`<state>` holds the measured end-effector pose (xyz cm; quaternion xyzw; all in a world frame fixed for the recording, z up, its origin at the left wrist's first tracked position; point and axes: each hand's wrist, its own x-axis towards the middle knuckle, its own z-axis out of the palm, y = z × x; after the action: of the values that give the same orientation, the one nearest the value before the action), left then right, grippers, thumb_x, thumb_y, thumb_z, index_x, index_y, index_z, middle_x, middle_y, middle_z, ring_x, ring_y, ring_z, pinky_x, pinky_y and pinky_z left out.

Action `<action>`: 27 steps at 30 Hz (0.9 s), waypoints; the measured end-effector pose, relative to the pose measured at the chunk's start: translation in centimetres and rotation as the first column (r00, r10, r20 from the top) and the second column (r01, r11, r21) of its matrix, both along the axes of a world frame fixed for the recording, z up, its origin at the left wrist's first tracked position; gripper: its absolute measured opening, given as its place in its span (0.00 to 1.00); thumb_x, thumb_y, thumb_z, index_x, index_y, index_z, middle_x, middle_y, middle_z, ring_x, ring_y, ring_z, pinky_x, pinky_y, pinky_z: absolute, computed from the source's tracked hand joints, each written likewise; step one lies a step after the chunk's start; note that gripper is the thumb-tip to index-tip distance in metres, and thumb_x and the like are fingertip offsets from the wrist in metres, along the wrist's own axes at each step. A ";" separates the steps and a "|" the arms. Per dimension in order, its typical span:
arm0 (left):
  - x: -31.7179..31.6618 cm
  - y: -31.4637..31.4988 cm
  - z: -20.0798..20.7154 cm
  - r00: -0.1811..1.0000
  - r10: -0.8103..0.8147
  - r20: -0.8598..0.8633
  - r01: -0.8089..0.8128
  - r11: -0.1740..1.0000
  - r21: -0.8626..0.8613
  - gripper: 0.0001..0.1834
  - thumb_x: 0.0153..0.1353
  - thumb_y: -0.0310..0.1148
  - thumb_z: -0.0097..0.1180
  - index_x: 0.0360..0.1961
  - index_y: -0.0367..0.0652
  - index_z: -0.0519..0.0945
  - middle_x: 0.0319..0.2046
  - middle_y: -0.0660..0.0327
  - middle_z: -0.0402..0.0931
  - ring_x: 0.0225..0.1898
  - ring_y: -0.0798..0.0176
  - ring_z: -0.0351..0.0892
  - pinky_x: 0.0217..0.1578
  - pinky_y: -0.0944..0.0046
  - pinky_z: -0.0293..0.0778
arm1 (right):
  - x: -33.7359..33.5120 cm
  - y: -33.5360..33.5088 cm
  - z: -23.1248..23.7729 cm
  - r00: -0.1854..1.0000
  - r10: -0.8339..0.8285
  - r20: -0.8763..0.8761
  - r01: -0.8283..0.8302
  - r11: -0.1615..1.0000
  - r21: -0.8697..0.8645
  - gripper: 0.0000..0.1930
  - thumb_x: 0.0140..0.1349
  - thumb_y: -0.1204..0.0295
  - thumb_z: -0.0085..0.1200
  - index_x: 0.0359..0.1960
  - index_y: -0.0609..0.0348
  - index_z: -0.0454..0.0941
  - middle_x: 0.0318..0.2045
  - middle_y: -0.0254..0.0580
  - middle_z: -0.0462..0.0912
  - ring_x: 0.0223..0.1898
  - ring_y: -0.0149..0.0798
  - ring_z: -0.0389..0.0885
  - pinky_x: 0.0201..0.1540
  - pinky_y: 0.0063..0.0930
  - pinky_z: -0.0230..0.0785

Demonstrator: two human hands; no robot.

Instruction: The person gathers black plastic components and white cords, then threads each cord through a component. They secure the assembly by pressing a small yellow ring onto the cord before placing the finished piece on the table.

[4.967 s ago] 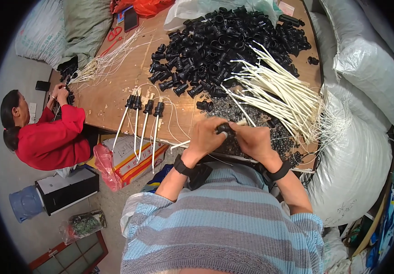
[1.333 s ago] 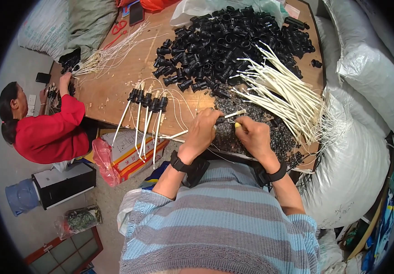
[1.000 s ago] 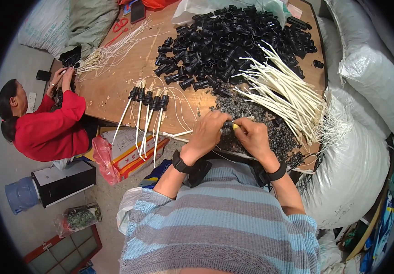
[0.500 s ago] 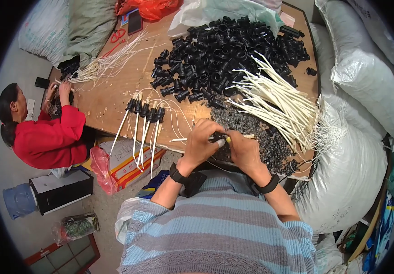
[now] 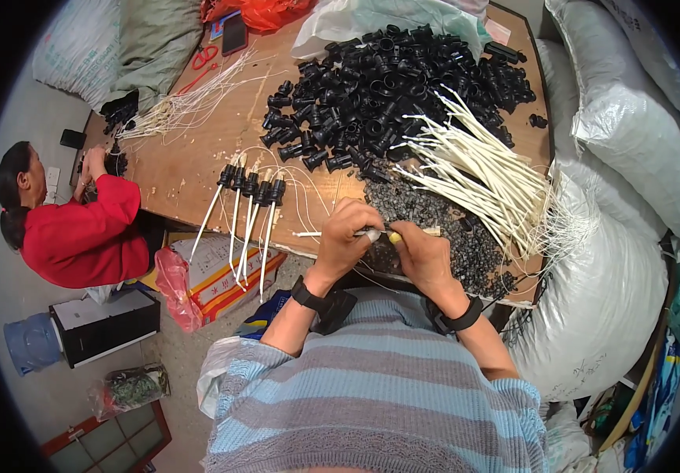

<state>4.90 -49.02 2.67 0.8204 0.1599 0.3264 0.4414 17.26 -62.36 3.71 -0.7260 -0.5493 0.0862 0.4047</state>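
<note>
My left hand (image 5: 345, 240) and my right hand (image 5: 427, 256) meet above the table's front edge, thumbs and fingers pinched. My left hand closes on a small black plastic socket (image 5: 386, 231), mostly hidden by the fingers. From that hand's left side sticks a white sleeved wire (image 5: 307, 233). What my right hand pinches is covered by its fingers; a cream stub (image 5: 433, 231) shows just past its knuckles. To the left lie several finished-looking black sockets (image 5: 251, 189) with white sleeved wires hanging over the edge. Small dark grey parts (image 5: 411, 203) spread beyond my hands.
A large heap of black sockets (image 5: 387, 94) fills the table's back. At the right lies a bundle of white sleeved wires (image 5: 482, 173). Stuffed white sacks (image 5: 600, 299) press against the right side. A person in red (image 5: 80, 229) works at the left beside thin wires (image 5: 190, 102).
My left hand's fingers have curled further over the black socket, which shows less now. My right hand has barely shifted. The person in red has drawn both hands together.
</note>
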 end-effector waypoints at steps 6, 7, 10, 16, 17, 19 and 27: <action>-0.9 0.4 -0.6 0.985 -0.162 0.049 0.153 0.975 0.159 0.14 0.42 0.16 0.61 0.31 0.43 0.81 0.35 0.60 0.79 0.40 0.57 0.77 0.40 0.62 0.72 | -0.1 -0.1 -0.2 0.958 0.071 -0.277 -0.092 0.994 -0.061 0.08 0.56 0.75 0.57 0.38 0.53 0.82 0.23 0.47 0.81 0.25 0.51 0.81 0.26 0.37 0.72; -0.8 0.3 -0.4 0.998 -0.058 -0.017 0.060 0.988 0.140 0.16 0.44 0.15 0.59 0.35 0.43 0.81 0.35 0.59 0.79 0.40 0.56 0.77 0.40 0.62 0.73 | 0.0 -0.3 -0.5 0.977 0.025 -0.213 -0.051 0.992 -0.115 0.08 0.57 0.74 0.57 0.39 0.53 0.82 0.22 0.48 0.80 0.24 0.51 0.81 0.25 0.37 0.71; -2.8 2.6 -1.8 0.974 0.200 -0.107 -0.184 0.973 0.142 0.20 0.48 0.15 0.56 0.44 0.42 0.80 0.37 0.55 0.79 0.40 0.52 0.77 0.42 0.60 0.74 | 0.4 -0.8 -1.3 0.978 -0.042 -0.205 0.013 0.990 -0.141 0.09 0.58 0.72 0.55 0.39 0.53 0.82 0.18 0.50 0.79 0.20 0.50 0.79 0.24 0.37 0.69; -5.4 4.4 -0.2 0.793 0.316 -0.521 -0.263 0.949 0.175 0.18 0.52 0.17 0.55 0.46 0.40 0.79 0.37 0.54 0.78 0.40 0.52 0.78 0.42 0.61 0.75 | 1.3 -0.9 -1.5 0.960 -0.102 -0.260 0.031 0.964 -0.265 0.08 0.61 0.73 0.53 0.39 0.60 0.82 0.24 0.49 0.81 0.20 0.40 0.78 0.26 0.29 0.67; -4.8 3.8 -0.2 0.874 0.208 -0.440 -0.191 0.978 0.083 0.18 0.51 0.17 0.55 0.46 0.40 0.79 0.37 0.55 0.78 0.39 0.52 0.78 0.40 0.60 0.75 | 1.4 -0.7 -1.8 0.967 -0.085 -0.242 0.024 0.969 -0.246 0.08 0.61 0.73 0.53 0.39 0.60 0.82 0.25 0.50 0.82 0.23 0.45 0.80 0.28 0.32 0.69; -3.2 2.2 0.0 0.953 0.003 -0.303 -0.028 0.996 -0.080 0.18 0.47 0.22 0.60 0.43 0.43 0.79 0.37 0.59 0.78 0.38 0.53 0.76 0.43 0.57 0.72 | 1.3 -0.7 -2.2 0.968 -0.094 -0.233 0.043 0.975 -0.217 0.08 0.60 0.72 0.53 0.38 0.58 0.82 0.22 0.51 0.80 0.23 0.49 0.80 0.28 0.36 0.70; -0.3 -1.9 -0.1 0.906 -0.079 -0.415 0.151 0.978 0.143 0.16 0.41 0.27 0.65 0.35 0.46 0.78 0.30 0.64 0.76 0.38 0.55 0.73 0.43 0.55 0.65 | 1.3 -0.8 -2.5 0.965 -0.104 -0.241 0.054 0.977 -0.205 0.07 0.60 0.71 0.53 0.36 0.56 0.82 0.19 0.54 0.78 0.23 0.55 0.79 0.27 0.43 0.69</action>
<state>4.61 -50.95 2.59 0.9133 0.1708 0.1342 0.3445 18.57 -63.20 1.23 -0.7671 -0.4533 0.2145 0.4001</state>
